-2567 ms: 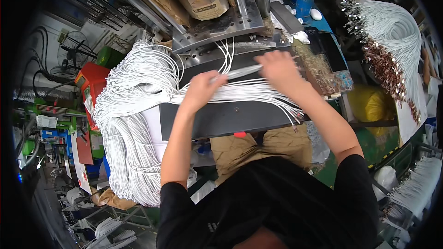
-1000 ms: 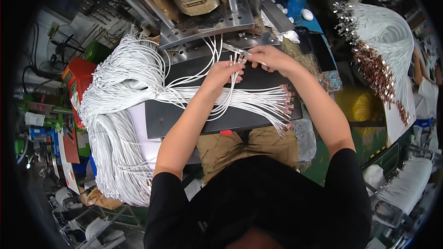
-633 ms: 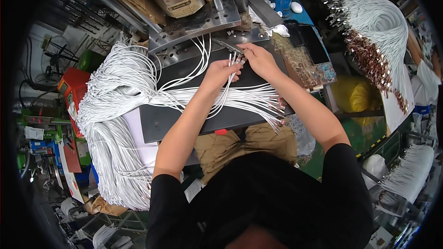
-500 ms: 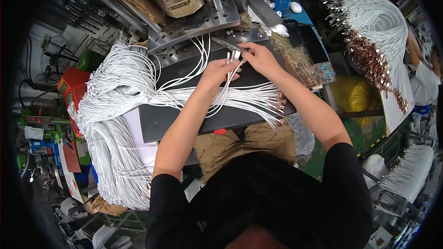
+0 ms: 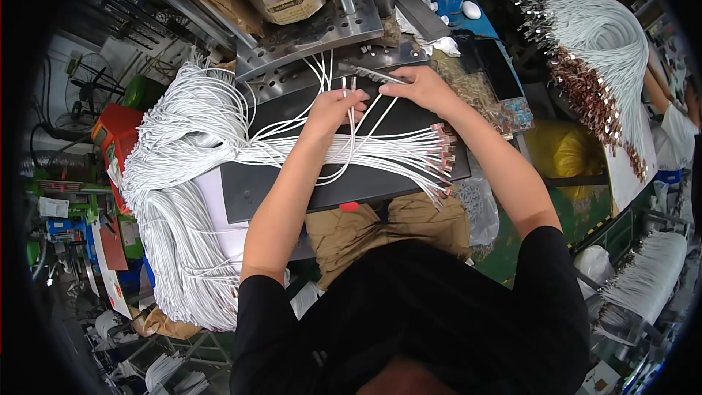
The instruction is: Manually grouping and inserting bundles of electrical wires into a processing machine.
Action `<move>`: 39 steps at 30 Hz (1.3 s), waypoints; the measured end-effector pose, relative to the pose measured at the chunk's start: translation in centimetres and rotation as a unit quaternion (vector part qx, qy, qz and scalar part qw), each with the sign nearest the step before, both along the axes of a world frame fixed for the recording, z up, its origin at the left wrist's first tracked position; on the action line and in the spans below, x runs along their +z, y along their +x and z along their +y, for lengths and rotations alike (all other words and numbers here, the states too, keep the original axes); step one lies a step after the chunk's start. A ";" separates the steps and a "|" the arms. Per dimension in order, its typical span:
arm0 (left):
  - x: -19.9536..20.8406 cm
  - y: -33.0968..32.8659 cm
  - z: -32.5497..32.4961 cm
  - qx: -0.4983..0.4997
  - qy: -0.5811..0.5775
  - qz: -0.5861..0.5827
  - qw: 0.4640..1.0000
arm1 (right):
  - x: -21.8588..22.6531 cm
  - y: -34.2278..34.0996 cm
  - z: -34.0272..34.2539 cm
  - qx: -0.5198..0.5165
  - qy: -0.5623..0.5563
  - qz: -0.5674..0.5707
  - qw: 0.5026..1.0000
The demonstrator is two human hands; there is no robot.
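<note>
My left hand is closed in a pinch on a pair of white cables, whose pale ends stick up above the fingers. To the right of it, my right hand is closed round a slim grey notched metal strip that points to the upper left. Two more white cables run up to the right fingertips, where their ends are hidden. Below both hands a bundle of white cables lies across the black work surface, its connector ends fanned out at the right.
Just beyond my hands stands a steel press plate with holes. A large heap of white cables fills the left side. At the right are a tray of clippings, a dark flat panel and hanging cables.
My hands have drawn apart: the right moved right with the metal strip, the left slightly left. Cables that were together at the left hand now split between both hands.
</note>
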State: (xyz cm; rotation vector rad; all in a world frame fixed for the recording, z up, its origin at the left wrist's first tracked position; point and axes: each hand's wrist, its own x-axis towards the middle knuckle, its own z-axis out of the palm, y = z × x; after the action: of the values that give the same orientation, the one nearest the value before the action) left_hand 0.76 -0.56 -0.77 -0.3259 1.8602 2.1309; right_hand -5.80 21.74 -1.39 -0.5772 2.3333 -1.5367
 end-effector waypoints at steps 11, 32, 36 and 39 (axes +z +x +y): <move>0.0 -0.9 -0.1 -0.105 -0.170 -0.010 0.980 | 0.5 0.7 0.1 0.062 0.063 0.017 0.996; 0.4 -0.5 0.0 -0.125 -0.166 -0.018 0.978 | -0.8 0.6 0.4 0.042 0.028 0.007 0.999; 0.6 0.3 -0.1 -0.066 -0.120 -0.009 0.990 | 0.0 0.1 0.4 0.044 0.024 -0.004 0.999; 0.4 0.6 -1.6 0.007 -0.073 -0.011 0.997 | 0.6 -0.2 0.8 0.026 0.025 -0.070 0.997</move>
State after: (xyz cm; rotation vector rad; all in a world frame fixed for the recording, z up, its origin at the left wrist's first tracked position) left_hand 1.35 -2.19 -0.37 -0.3951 2.0119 1.9949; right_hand -6.03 22.53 -0.76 -0.4970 2.2289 -1.4427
